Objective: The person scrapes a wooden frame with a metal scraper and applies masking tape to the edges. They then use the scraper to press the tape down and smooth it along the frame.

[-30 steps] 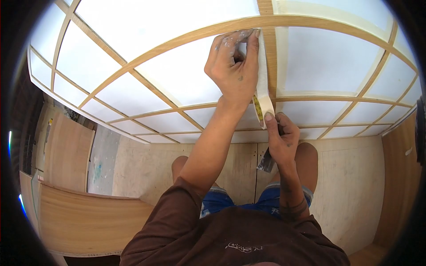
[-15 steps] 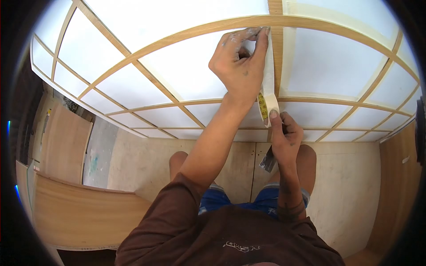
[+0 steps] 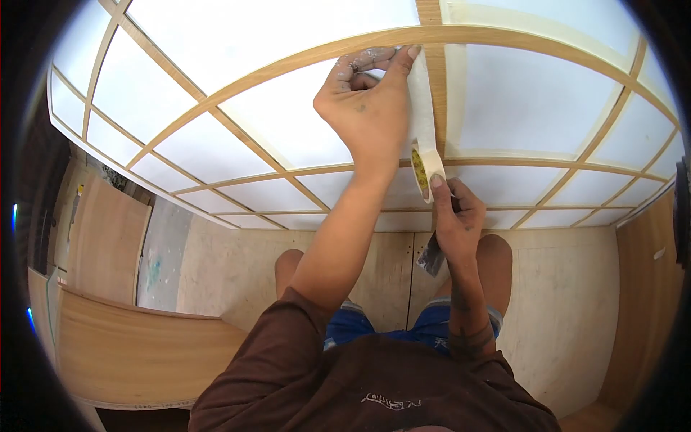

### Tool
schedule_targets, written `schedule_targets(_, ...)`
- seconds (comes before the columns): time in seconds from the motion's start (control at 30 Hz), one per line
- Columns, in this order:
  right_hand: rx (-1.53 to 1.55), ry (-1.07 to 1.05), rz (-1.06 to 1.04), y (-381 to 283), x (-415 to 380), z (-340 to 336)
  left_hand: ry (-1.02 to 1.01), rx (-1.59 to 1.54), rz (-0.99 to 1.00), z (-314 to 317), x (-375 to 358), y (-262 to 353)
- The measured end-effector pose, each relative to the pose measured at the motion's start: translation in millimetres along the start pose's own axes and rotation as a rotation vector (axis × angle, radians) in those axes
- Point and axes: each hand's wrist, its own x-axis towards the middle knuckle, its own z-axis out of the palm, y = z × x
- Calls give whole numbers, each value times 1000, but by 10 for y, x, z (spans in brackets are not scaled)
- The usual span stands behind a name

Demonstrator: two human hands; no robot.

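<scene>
A strip of pale masking tape (image 3: 422, 108) runs down the left side of a vertical wooden bar (image 3: 436, 101). Its upper end is pinched between the thumb and fingers of my left hand (image 3: 371, 108), just under a curved wooden bar. Lower down, my right hand (image 3: 459, 212) grips the tape roll (image 3: 430, 173), whose inner core shows yellow. A dark flat-bladed scraper (image 3: 431, 258) sticks out below the right hand, its handle hidden by the palm. White panels (image 3: 533, 101) fill the wooden lattice, and pale tape edges the panel right of the bar.
Plywood flooring (image 3: 554, 302) lies below the lattice, with my bare knees over it. Wooden boards (image 3: 137, 345) stand at the lower left, beside a paint-stained grey patch (image 3: 162, 252). A wooden side panel (image 3: 644, 288) rises at the right.
My left hand has shifted left with the tape end, and the roll in my right hand has moved slightly left and up. The lattice also sits a little further left in view.
</scene>
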Motion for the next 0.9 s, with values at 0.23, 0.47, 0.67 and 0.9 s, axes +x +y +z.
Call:
schedule_targets(0.23, 38, -30, 31, -11, -6, 40, 15, 68, 28, -6, 9, -11)
schedule_targets(0.47, 24, -23, 7, 3, 20, 2, 31, 182, 208, -56, 47, -43)
schedule_targets(0.67, 47, 10, -57, 88, 27, 59, -156, 605, 993, -278, 232, -233)
schedule_targets(0.9, 113, 6, -45, 144, 23, 77, -353, 840, 1048, -441, 366, -258)
